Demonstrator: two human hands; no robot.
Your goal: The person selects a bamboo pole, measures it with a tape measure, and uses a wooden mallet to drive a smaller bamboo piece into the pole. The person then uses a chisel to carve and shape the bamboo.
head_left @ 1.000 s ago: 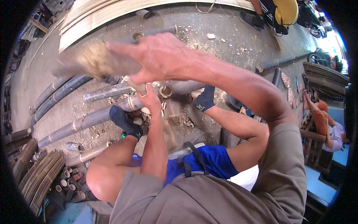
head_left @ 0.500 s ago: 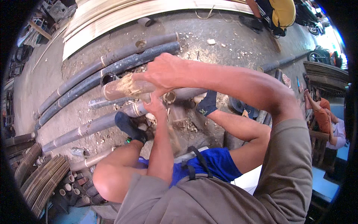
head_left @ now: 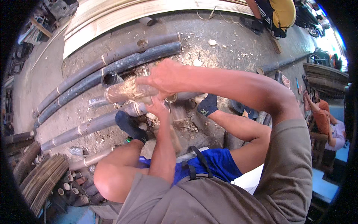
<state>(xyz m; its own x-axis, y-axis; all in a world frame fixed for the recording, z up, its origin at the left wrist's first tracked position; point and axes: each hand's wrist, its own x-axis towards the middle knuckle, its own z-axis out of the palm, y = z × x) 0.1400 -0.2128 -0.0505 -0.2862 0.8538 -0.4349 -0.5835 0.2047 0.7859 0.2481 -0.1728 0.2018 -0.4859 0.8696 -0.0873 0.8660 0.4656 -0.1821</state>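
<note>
right hand [head_left: 167,76] grip clamped on bamboo club [head_left: 126,91] | left hand [head_left: 158,108] grip unclear, hidden | likely stiff, light, hold at near end

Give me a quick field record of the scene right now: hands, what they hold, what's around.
right hand: raised, gripping a short, blurred bamboo piece
left hand: low between the feet, on a tool I cannot make out
feet: dark socks, planted on the dusty ground
ground left: long dark bamboo poles lying side by side
lower left: bundle of cut bamboo tubes
top: pale split strips
right edge: another person seated
</note>
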